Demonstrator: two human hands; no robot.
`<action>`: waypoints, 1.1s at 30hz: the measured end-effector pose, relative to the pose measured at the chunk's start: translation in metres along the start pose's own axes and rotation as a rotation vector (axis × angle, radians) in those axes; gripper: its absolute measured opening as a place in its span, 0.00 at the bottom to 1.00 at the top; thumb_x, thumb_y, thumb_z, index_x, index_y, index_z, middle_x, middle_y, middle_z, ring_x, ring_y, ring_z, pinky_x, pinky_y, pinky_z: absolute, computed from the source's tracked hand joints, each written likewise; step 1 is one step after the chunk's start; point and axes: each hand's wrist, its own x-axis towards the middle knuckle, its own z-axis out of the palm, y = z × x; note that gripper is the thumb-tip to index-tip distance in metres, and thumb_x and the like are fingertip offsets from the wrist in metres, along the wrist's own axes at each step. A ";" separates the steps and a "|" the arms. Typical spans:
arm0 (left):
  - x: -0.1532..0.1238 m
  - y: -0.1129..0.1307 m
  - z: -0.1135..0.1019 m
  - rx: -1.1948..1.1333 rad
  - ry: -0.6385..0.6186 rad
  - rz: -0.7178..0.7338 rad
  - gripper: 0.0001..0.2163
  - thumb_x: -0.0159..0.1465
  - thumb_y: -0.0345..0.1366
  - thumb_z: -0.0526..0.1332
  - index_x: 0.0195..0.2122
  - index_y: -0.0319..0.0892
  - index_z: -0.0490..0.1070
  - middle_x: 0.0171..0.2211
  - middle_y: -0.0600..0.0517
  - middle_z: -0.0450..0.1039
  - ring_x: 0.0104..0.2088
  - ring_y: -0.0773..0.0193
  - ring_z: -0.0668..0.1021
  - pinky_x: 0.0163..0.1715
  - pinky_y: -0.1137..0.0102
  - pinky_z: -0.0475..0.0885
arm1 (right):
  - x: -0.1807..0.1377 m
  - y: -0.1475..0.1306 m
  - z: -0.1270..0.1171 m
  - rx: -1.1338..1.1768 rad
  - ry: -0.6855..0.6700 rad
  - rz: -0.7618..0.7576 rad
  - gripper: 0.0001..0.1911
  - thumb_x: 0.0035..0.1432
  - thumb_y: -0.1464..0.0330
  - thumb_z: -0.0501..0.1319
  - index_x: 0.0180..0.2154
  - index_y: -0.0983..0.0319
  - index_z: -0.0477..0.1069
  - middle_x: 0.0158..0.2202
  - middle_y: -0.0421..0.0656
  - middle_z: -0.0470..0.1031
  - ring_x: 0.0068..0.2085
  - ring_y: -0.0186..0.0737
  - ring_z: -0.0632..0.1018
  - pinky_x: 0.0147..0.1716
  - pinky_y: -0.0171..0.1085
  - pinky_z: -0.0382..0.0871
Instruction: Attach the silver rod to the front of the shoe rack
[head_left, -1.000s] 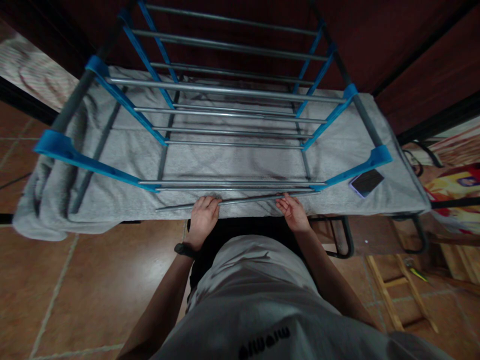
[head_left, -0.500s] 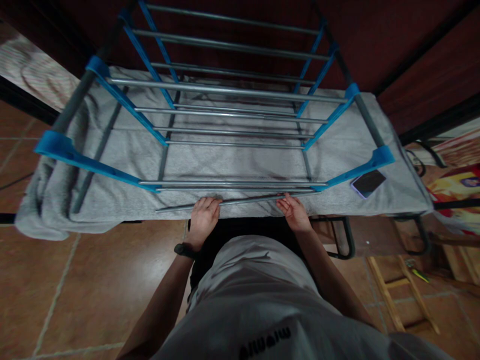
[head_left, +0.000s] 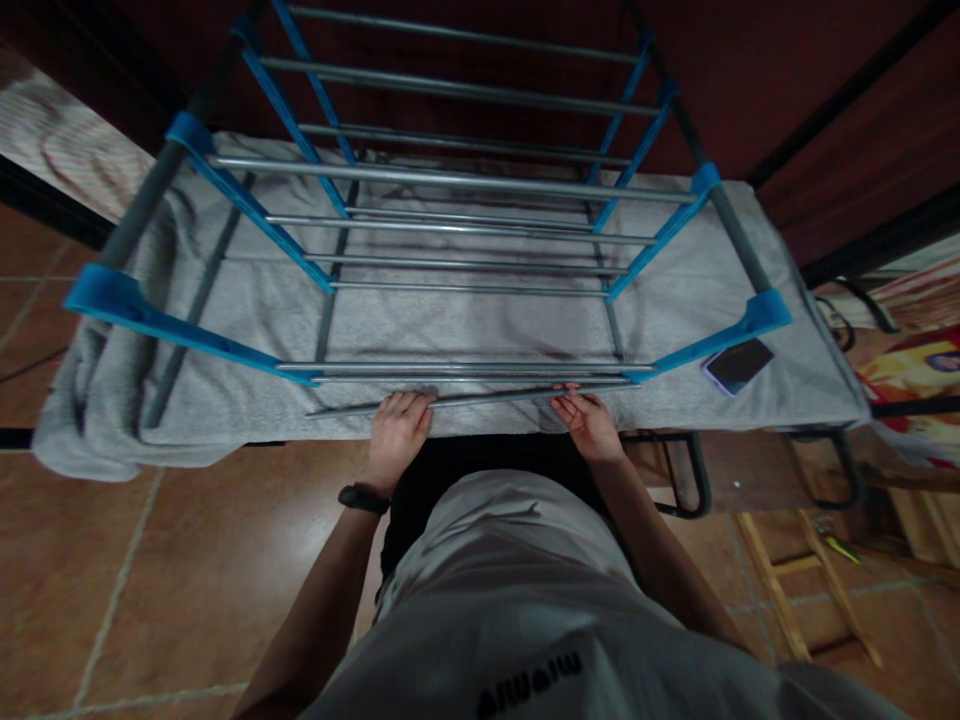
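A thin grey metal rod (head_left: 491, 398) lies roughly level across the front of the cloth-covered surface, between my two hands. My left hand (head_left: 401, 425) is wrapped over it left of its middle, a dark band at the wrist. Farther right, my right hand (head_left: 589, 422) pinches the rod between thumb and fingers. Just beyond stands a rack of blue plastic side pieces (head_left: 217, 335) joined by grey metal bars (head_left: 450, 178). The rod's right end reaches close to the rack's lower right blue piece (head_left: 705, 345); whether they touch, I cannot tell.
A grey cloth (head_left: 480, 325) covers the surface under the rack. A phone (head_left: 739, 366) lies on it at the right. Two grey poles stand or lie at the left. On the tiled floor at right are a small wooden frame (head_left: 799, 565) and a yellow-green tool (head_left: 841, 547).
My left hand has shifted slightly left along with the rod's left end, which sits a little higher. My right hand and the rack stay nearly in place.
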 end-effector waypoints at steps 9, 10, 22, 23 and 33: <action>0.000 -0.009 0.001 0.012 0.034 0.003 0.14 0.70 0.39 0.51 0.47 0.42 0.74 0.41 0.45 0.77 0.44 0.52 0.75 0.46 0.59 0.66 | 0.002 0.002 -0.001 0.045 0.083 -0.002 0.18 0.43 0.64 0.77 0.24 0.58 0.67 0.24 0.35 0.78 0.31 0.35 0.82 0.39 0.36 0.81; -0.001 -0.011 0.000 0.014 0.039 0.002 0.14 0.70 0.39 0.52 0.47 0.42 0.74 0.40 0.45 0.77 0.44 0.52 0.75 0.46 0.59 0.66 | 0.002 0.002 -0.001 0.043 0.093 0.000 0.19 0.42 0.63 0.77 0.24 0.58 0.66 0.24 0.35 0.78 0.31 0.35 0.82 0.39 0.36 0.81; -0.004 -0.037 -0.009 0.082 0.077 -0.060 0.12 0.67 0.37 0.53 0.45 0.44 0.75 0.38 0.45 0.77 0.43 0.50 0.75 0.44 0.58 0.65 | -0.003 -0.005 0.003 0.016 0.014 -0.038 0.12 0.46 0.67 0.75 0.29 0.57 0.74 0.34 0.37 0.82 0.36 0.35 0.83 0.42 0.36 0.82; -0.005 -0.039 -0.010 0.079 0.076 -0.063 0.12 0.67 0.37 0.53 0.45 0.44 0.75 0.39 0.45 0.77 0.43 0.50 0.75 0.44 0.58 0.65 | -0.004 -0.005 0.004 0.013 0.004 -0.043 0.11 0.46 0.68 0.75 0.30 0.57 0.74 0.35 0.37 0.82 0.37 0.35 0.83 0.43 0.37 0.81; -0.009 -0.042 -0.014 0.070 0.092 -0.076 0.12 0.67 0.36 0.53 0.44 0.43 0.74 0.38 0.45 0.77 0.42 0.51 0.75 0.44 0.58 0.65 | -0.011 -0.016 0.014 -0.038 -0.029 -0.081 0.09 0.48 0.65 0.73 0.32 0.58 0.76 0.35 0.39 0.82 0.34 0.34 0.82 0.39 0.34 0.80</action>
